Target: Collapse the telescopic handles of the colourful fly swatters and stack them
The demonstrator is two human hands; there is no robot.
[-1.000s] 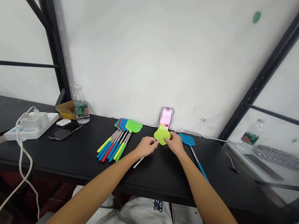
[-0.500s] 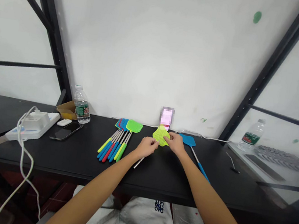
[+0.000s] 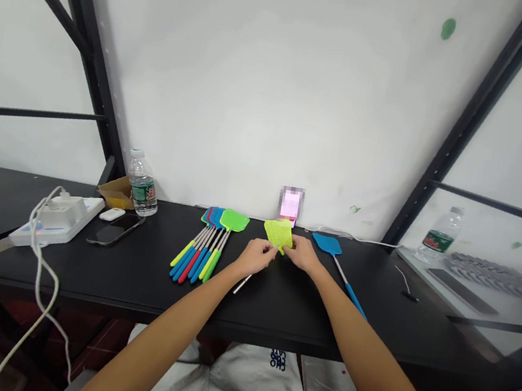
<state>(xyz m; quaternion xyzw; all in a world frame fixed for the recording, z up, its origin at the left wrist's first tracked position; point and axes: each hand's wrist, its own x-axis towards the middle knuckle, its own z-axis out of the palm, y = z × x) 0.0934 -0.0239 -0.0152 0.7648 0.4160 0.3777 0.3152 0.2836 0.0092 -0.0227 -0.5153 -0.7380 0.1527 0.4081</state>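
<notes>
In the middle of the black table, my right hand (image 3: 302,253) pinches the lower edge of a yellow fly swatter head (image 3: 279,232), a perforated flap tilted up. Closed around a thin metal rod (image 3: 242,285) is my left hand (image 3: 257,257). One end of the rod sticks out below the left fist; its other end is near the neck of the yellow head, and the fingers hide whether they join. Left of my hands lie several fly swatters (image 3: 209,240) side by side, with green, blue, red and yellow parts. A blue fly swatter (image 3: 328,244) rests to the right.
A phone (image 3: 291,205) leans on the wall behind my hands. At the left are a water bottle (image 3: 143,185), a dark phone (image 3: 116,229), a white case (image 3: 112,214) and a power strip (image 3: 61,219) with cables. Another bottle (image 3: 440,237) stands far right.
The yellow head has turned and shifted slightly left, its narrow neck now facing me. My right hand has moved left and lower along its edge. My left hand has stayed put.
</notes>
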